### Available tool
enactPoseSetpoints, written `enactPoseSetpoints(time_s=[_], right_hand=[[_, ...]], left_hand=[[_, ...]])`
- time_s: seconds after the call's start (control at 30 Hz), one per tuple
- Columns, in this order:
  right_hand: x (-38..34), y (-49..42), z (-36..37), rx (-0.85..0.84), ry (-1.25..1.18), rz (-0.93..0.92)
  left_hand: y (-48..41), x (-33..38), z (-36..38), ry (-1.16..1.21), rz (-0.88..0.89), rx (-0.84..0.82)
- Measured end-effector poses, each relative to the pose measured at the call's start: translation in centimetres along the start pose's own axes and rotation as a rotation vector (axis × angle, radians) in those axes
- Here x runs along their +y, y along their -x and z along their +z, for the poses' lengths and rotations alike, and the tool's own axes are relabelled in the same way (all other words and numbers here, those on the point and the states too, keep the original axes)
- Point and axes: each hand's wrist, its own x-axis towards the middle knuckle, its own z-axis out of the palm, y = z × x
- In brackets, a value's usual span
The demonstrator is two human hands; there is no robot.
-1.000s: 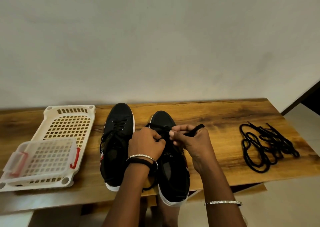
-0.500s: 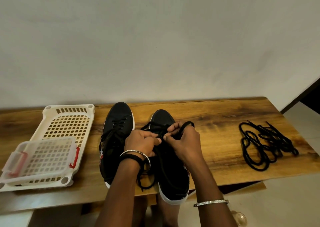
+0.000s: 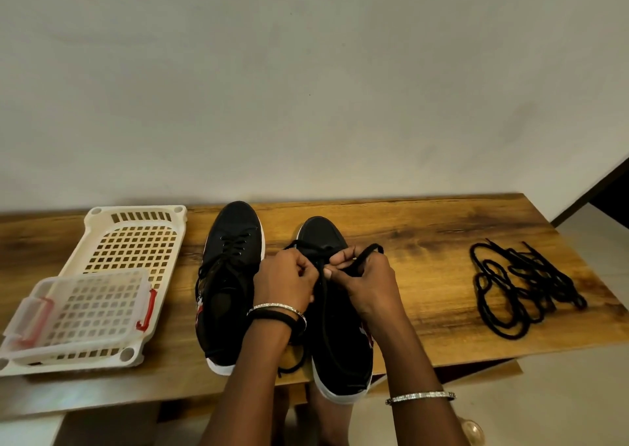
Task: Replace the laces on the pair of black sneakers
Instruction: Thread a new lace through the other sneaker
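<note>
Here both hands work at the front lace rows of the nearer sneaker [image 3: 343, 353], which stands just right of the frame's centre on the wooden table [image 3: 425, 241], toe towards the wall and heel past the near edge. The left hand [image 3: 285, 284], fingers curled, pinches the lace [image 3: 370, 252] on the sneaker's left side. The right hand [image 3: 369, 284] pinches it on the right, with a loop arching over its knuckles. The hands almost touch, so the lace lies directly between them, and the sneaker's long axis runs straight up the frame. The next pull probably goes along that axis or out sideways. The second sneaker [image 3: 233, 268] stands just left, laced. The loose laces [image 3: 524, 289] lie well apart at the right, nearer the right hand.
</note>
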Motion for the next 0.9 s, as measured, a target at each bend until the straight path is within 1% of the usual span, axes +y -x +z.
enactPoseSetpoints(time_s=[0.07,0.17,0.2,0.23,0.3,0.33,0.37,0.4,0.43,0.5,0.53,0.57,0.63,0.7,0.8,0.9], right_hand=[[0.1,0.0,0.1,-0.022,-0.011,-0.007],[0.0,0.0,0.1,-0.047,-0.060,0.008],[0.0,0.0,0.2,-0.055,-0.085,0.010],[-0.1,0.0,0.1,-0.064,-0.110,0.007],[-0.1,0.0,0.1,-0.091,-0.152,-0.010],[-0.2,0.0,0.2,-0.111,-0.171,-0.019],[-0.1,0.0,0.2,-0.133,-0.190,-0.023],[-0.1,-0.1,0.3,-0.153,-0.205,-0.024],[-0.1,-0.1,0.3,-0.168,-0.211,-0.029],[0.1,-0.2,0.4,-0.192,-0.200,-0.054],[0.1,-0.3,0.4,-0.205,-0.192,-0.067],[0.0,-0.3,0.3,-0.222,-0.195,-0.073],[-0.2,-0.2,0.0,-0.266,-0.215,-0.067],[-0.5,0.0,-0.4,-0.301,-0.191,-0.069],[-0.8,0.3,-0.8,-0.342,-0.111,-0.085],[-0.9,0.4,-0.8,-0.323,-0.042,-0.114]], left_hand=[[0.0,0.0,-0.3,0.070,0.000,0.013],[-0.3,0.1,-1.1,0.306,-0.008,0.110],[-0.4,0.2,-1.4,0.452,-0.024,0.131],[-0.5,0.6,-1.7,0.648,-0.047,0.123],[-0.3,1.3,-2.3,1.046,-0.102,0.052],[-0.2,1.4,-2.6,1.134,-0.122,0.043],[-0.2,1.3,-2.9,1.137,-0.127,0.049],[-0.2,1.0,-2.9,1.055,-0.106,0.068],[-0.3,0.6,-3.0,0.897,-0.056,0.092],[-0.3,0.1,-3.0,0.485,0.099,0.125],[-0.3,0.0,-3.0,0.332,0.178,0.126],[-0.1,0.1,-2.9,0.231,0.235,0.107],[0.1,0.1,-2.5,0.071,0.286,0.053],[0.2,0.1,-2.3,-0.117,0.301,0.013],[0.0,-0.1,-2.3,-0.312,0.268,-0.029],[0.2,0.1,-2.5,-0.452,0.245,-0.015]])
